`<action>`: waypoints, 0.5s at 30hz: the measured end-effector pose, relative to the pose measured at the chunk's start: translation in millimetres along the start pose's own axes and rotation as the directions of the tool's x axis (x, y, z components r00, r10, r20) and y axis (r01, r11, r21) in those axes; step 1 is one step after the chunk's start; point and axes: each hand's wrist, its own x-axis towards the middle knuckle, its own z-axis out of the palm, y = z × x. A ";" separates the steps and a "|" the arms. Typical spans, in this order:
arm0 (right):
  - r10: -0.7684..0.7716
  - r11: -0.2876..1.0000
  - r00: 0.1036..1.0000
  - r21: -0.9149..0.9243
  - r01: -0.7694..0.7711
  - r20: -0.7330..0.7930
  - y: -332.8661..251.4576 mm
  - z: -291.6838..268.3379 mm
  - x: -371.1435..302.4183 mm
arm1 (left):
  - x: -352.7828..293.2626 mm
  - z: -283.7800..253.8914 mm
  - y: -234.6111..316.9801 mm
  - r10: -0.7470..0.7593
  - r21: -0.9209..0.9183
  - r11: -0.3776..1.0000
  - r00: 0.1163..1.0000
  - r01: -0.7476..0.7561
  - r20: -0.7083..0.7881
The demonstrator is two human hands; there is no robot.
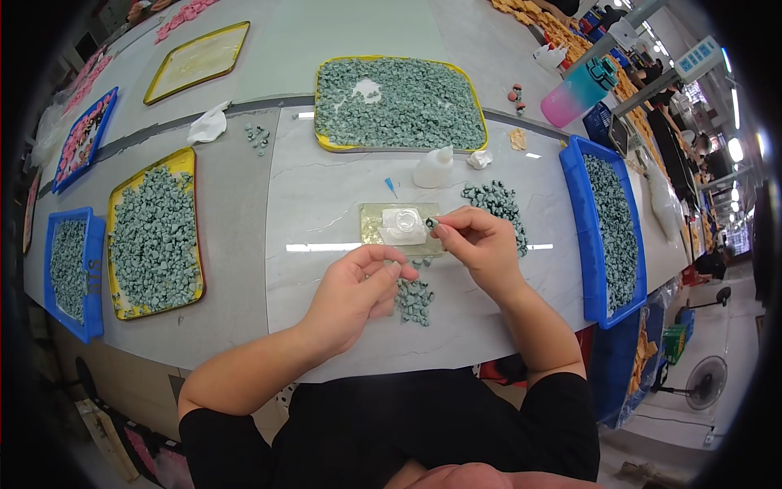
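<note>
Small pieces (497,200) lie right of and before the mat (371,233), the bottle (433,169) behind it.

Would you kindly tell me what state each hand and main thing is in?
Right hand: pinching a small green piece
Left hand: curled; whether it holds anything is unclear
White squeeze bottle: upright
Blue nozzle: lying apart from that bottle
Small white tissue: crumpled
Middle yellow tray: mostly covered with green pieces
Near left yellow tray: filled with green pieces
Right blue bin: holding green pieces
Teal-and-pink bottle: standing
Fan: running or not, unclear
</note>
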 end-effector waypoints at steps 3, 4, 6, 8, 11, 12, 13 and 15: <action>0.291 0.893 0.956 0.348 -0.284 0.035 -11.6 2.1 0.1 | 1.6 -2.5 -2.6 -0.017 -0.015 1.000 1.000 0.017 -0.010; 0.304 0.870 0.951 0.392 -0.299 0.050 -10.9 2.4 -0.5 | 2.4 -3.3 -3.6 -0.025 -0.017 1.000 0.999 0.025 -0.024; 0.319 0.844 0.946 0.435 -0.314 0.065 -10.6 1.8 -1.0 | 3.8 -3.3 -4.2 -0.025 -0.011 1.000 0.999 0.025 -0.024; 0.360 0.789 0.926 0.492 -0.367 0.114 -13.4 0.3 -0.4 | 4.5 -2.8 -4.9 -0.024 -0.005 1.000 0.999 0.024 -0.025; 0.373 0.750 0.916 0.534 -0.391 0.147 -11.8 0.1 -0.2 | 5.3 -3.5 -6.6 0.048 -0.006 0.999 0.998 -0.048 -0.035; 0.374 0.749 0.916 0.534 -0.392 0.147 -10.9 0.2 -0.1 | 6.2 -5.7 -6.2 0.034 0.012 0.999 0.999 -0.033 -0.029; 0.367 0.727 0.916 0.564 -0.391 0.161 -9.9 0.0 -0.6 | 7.0 -6.6 -6.1 0.019 0.030 0.999 1.000 -0.018 -0.021; 0.361 0.704 0.916 0.594 -0.389 0.172 -8.9 -0.8 -1.6 | 7.4 -4.8 -4.2 0.006 0.049 0.999 1.000 -0.005 -0.024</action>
